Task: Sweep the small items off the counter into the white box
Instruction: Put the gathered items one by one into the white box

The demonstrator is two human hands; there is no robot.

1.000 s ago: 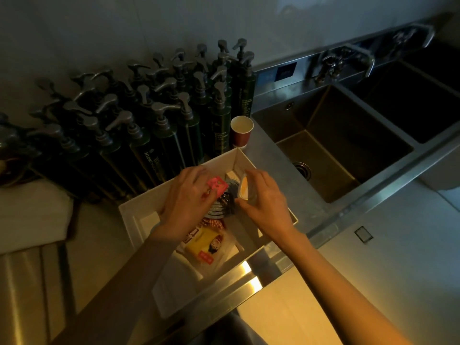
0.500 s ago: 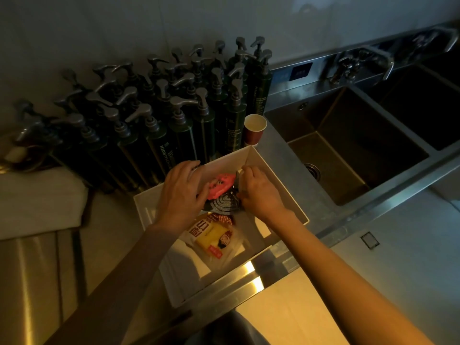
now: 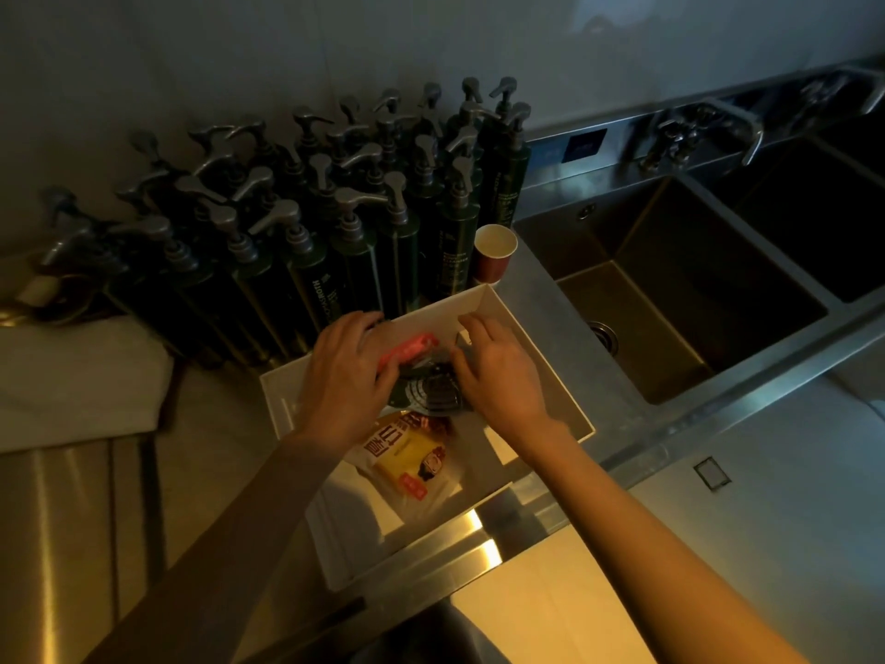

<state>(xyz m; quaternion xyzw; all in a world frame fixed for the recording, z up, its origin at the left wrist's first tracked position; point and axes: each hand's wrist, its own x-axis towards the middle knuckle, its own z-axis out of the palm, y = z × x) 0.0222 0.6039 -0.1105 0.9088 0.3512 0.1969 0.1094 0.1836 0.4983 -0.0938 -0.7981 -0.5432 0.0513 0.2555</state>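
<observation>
The white box (image 3: 546, 357) stands on the steel counter beside the sink. Both my hands reach down into its far half. My left hand (image 3: 342, 376) has its fingers curled round a pink packet (image 3: 409, 349). My right hand (image 3: 498, 376) lies over a dark round packet with white rings (image 3: 428, 393), fingers bent down into the box beside a small pale item (image 3: 460, 338); whether it holds anything is hidden. A yellow and red snack packet (image 3: 407, 452) lies in the near half of the box.
Several dark green pump bottles (image 3: 306, 222) crowd the wall behind the box. A red paper cup (image 3: 494, 254) stands at the box's far corner. Steel sink basins (image 3: 680, 299) lie to the right, a folded white cloth (image 3: 72, 381) to the left.
Both hands have gone lower and deeper into the box. The pale cup-like item my right hand held up a second ago is no longer raised; the pink packet has come down with my left hand.
</observation>
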